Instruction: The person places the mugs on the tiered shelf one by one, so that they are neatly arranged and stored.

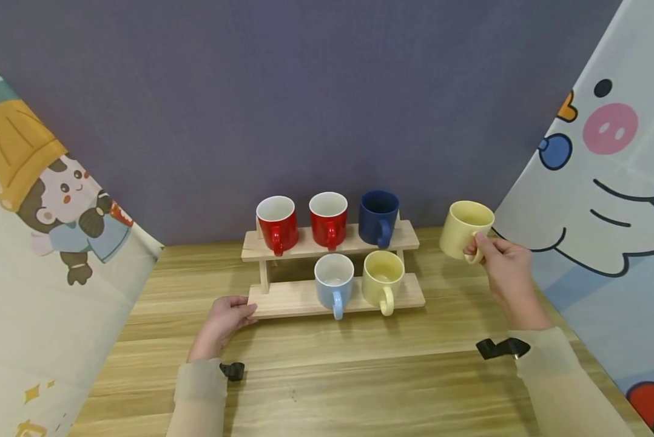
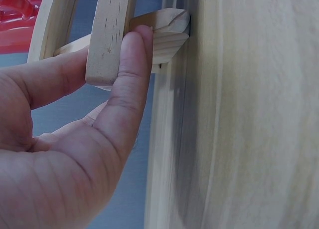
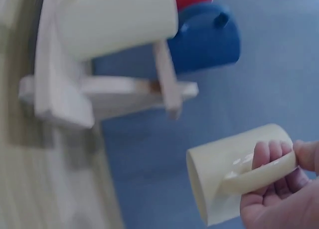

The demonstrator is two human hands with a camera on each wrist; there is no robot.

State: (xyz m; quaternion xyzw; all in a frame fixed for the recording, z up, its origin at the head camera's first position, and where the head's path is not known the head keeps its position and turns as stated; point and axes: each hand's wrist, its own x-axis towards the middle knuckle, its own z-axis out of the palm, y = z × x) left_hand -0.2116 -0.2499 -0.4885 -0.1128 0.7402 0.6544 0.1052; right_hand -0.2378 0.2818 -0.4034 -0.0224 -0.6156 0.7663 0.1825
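My right hand (image 1: 506, 270) grips a pale yellow mug (image 1: 458, 229) by its handle, off to the right of a two-tier wooden rack (image 1: 289, 298). In the right wrist view, fingers curl through the handle of that mug (image 3: 214, 169), which appears held in the air. At the rack's lower left corner, my left hand (image 1: 223, 320) pinches the end of the bottom board; the left wrist view shows thumb and fingers on both faces of this board (image 2: 104, 49). On the lower tier stand a light blue mug (image 1: 331, 280) and another yellow mug (image 1: 378, 279), handles facing me.
The upper tier bears a left red mug (image 1: 286, 233), a second red mug (image 1: 327, 227) and a navy mug (image 1: 375, 221). Beneath is a wood-grain table (image 1: 327, 376). A grey-purple wall (image 1: 327, 109) rises behind, with cartoon-printed panels on both sides.
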